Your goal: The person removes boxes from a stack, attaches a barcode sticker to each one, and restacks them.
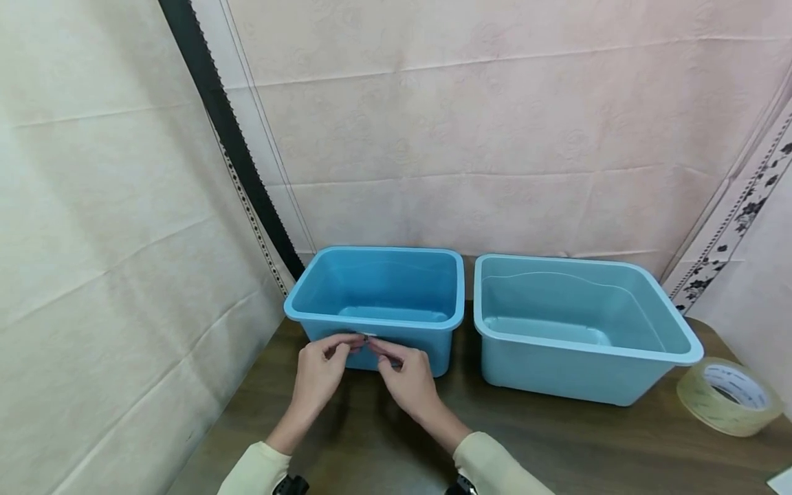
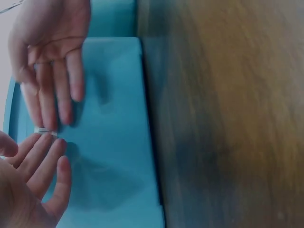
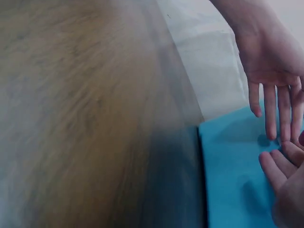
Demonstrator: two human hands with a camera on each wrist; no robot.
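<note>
Both hands meet at the front wall of the blue bin [image 1: 396,337], the left one of two. A small white strip [image 2: 45,130] lies on that wall just under the rim, at the fingertips. My left hand [image 1: 320,368] reaches in from the left with straight fingers, their tips against the wall at the strip. From the other side comes my right hand [image 1: 408,378], its straight fingers touching the same spot and nearly meeting the left fingertips. Fingers cover part of the strip. Inside, the blue bin shows bare walls and floor.
To the right stands a paler blue-green bin [image 1: 575,364]. A roll of clear tape [image 1: 730,397] lies beside it near the table's right side. Cream cloth [image 1: 495,137] hangs behind and to the left of the dark wooden table [image 1: 526,440]. A white corner [image 1: 782,481] shows at the lower right.
</note>
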